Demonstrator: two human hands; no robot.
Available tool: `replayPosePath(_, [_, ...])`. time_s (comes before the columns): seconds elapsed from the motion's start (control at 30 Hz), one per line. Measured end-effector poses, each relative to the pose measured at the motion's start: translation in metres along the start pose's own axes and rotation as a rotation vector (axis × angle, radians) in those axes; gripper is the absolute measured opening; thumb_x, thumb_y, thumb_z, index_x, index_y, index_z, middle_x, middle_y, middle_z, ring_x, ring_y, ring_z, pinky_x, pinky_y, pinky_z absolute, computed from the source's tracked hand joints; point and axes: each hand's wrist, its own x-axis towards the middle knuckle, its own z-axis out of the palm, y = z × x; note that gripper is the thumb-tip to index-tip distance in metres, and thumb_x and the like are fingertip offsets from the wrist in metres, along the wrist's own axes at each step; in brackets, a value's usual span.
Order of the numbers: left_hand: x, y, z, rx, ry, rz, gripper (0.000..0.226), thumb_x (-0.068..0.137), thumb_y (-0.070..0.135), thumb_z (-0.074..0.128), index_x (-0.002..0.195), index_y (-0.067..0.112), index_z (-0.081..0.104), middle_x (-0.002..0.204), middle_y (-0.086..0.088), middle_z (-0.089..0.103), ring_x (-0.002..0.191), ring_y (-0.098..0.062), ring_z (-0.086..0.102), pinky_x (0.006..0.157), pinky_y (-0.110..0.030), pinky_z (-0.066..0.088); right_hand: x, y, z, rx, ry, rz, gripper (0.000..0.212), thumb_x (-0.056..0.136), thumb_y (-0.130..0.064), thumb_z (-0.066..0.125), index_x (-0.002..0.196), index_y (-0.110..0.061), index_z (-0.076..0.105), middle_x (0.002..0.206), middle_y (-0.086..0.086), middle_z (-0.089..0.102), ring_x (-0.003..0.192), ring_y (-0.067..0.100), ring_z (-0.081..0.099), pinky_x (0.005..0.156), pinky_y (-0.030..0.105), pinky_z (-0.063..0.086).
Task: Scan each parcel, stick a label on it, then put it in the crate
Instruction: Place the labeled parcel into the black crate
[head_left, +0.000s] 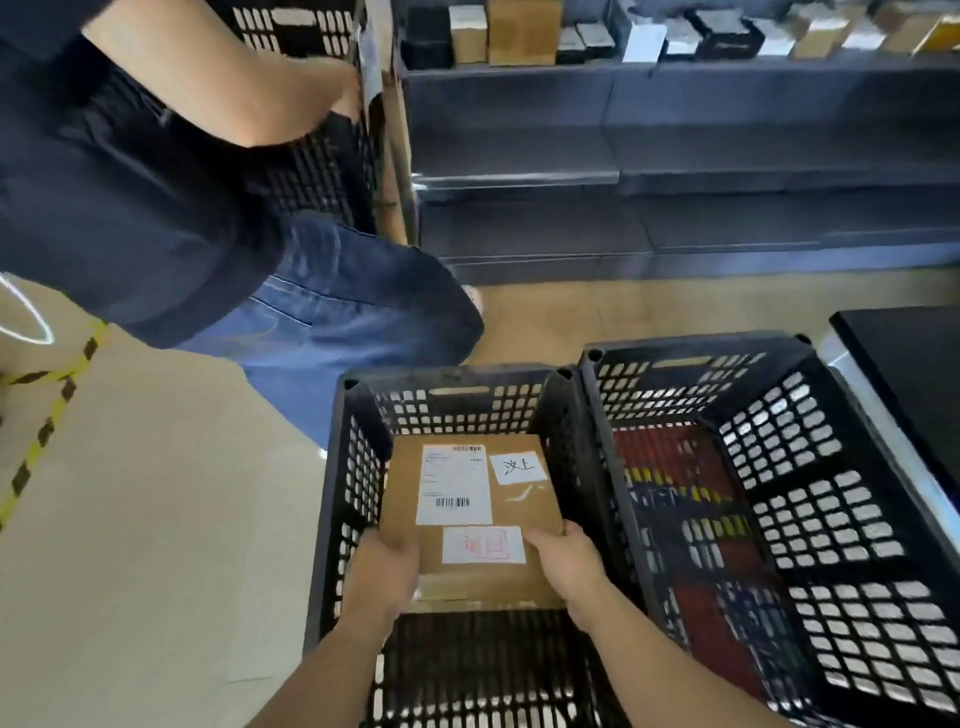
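The parcel (524, 514) was plain brown, bearing a white barcode label (453, 483) printed in black and a white label (483, 544) printed in red; the crate (332, 467) and neighbouring crate (831, 467) were black lattice; the floor tape (47, 415) was striped yellow and black.

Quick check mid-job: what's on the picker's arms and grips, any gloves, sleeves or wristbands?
Nothing worn that shows. The left grip and right grip are ungloved, with no rings visible. The left forearm and right forearm are uncovered down to the frame's lower edge: no sleeves, watch or bands in view.
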Motion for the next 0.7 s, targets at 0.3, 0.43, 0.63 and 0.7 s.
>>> replayPosePath(0.3, [0.071,-0.036,0.053,-0.018,0.037,0.028,0.048,0.102,0.034,0.054,0.140,0.006,0.045,0.129,-0.012,0.063,0.105,-0.030,0.062,0.085,-0.033,0.048,0.088,0.038,0.041,-0.138,0.151,-0.019,0.081,0.067,-0.072,0.061,0.141,-0.041,0.048,0.116,-0.004,0.068,0.105,0.024,0.065,0.097,0.045,0.054])
replayPosePath(0.43, [0.082,-0.057,0.069,-0.048,0.020,0.010,0.046,0.100,0.030,0.057,0.139,0.009,0.044,0.131,-0.010,0.062,0.117,-0.030,0.061,0.100,-0.039,0.049,0.109,0.064,0.052,-0.176,0.164,-0.060,0.074,0.089,-0.058,0.064,0.153,-0.034,0.037,0.131,0.003,0.064,0.119,0.029,0.062,0.104,0.049,0.051])
replayPosePath(0.63, [0.093,-0.066,0.078,-0.015,0.013,-0.023,0.051,0.099,0.020,0.059,0.143,0.005,0.038,0.135,-0.013,0.059,0.123,-0.034,0.057,0.106,-0.043,0.045,0.113,0.068,0.062,-0.228,0.187,-0.103,0.070,0.101,-0.034,0.058,0.161,-0.020,0.023,0.149,0.009,0.050,0.132,0.031,0.055,0.105,0.040,0.050])
replayPosePath(0.7, [0.094,-0.066,0.077,-0.017,0.017,-0.025,0.052,0.097,0.020,0.061,0.142,0.004,0.039,0.134,-0.013,0.058,0.123,-0.035,0.057,0.107,-0.046,0.046,0.107,0.068,0.060,-0.285,0.199,-0.129,0.072,0.101,-0.034,0.058,0.162,-0.021,0.021,0.153,0.007,0.045,0.135,0.031,0.052,0.106,0.041,0.050])
